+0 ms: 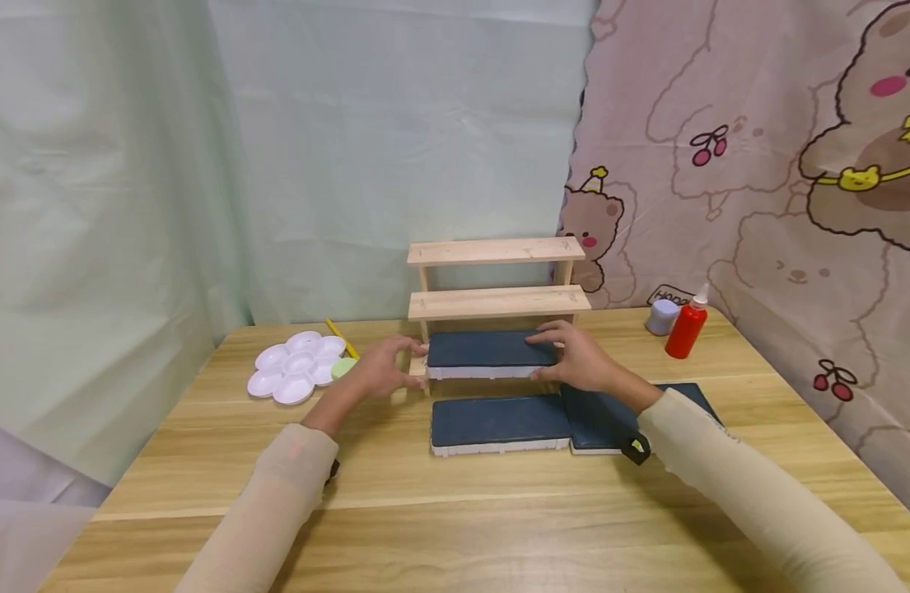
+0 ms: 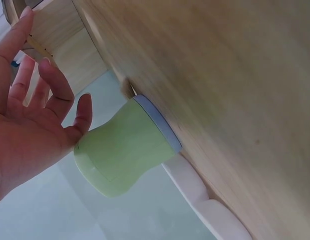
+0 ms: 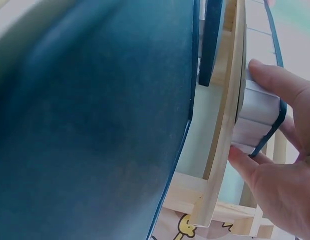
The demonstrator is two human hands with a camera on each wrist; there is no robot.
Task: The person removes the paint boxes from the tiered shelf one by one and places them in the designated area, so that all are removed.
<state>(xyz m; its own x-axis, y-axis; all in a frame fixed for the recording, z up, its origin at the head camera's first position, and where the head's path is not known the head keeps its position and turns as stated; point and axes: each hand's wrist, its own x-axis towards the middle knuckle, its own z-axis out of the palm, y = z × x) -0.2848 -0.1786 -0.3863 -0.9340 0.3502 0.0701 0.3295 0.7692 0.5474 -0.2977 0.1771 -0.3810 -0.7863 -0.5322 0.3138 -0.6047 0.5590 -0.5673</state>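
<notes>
A flat white box with a dark blue lid [image 1: 492, 348] lies on the lowest tier of a small wooden step shelf [image 1: 499, 302]. My right hand [image 1: 579, 358] holds its right end, with the thumb [image 3: 272, 77] against the white side wall and fingers at the blue edge. At the left end, my left hand [image 1: 384, 368] has its fingers spread; whether the fingertips touch the box is unclear. Just in front of the shelf a second blue-lidded box [image 1: 499, 422] lies on the table, and a third blue-lidded box [image 1: 603, 417] sits partly under my right forearm.
A white flower-shaped palette [image 1: 291, 366], a yellow stick [image 1: 341, 338] and a green waisted container [image 2: 122, 147] stand left of the shelf. To the right are a lavender container [image 1: 662, 317] and a red squeeze bottle [image 1: 687, 329]. Curtains hang behind the wooden table [image 1: 462, 527].
</notes>
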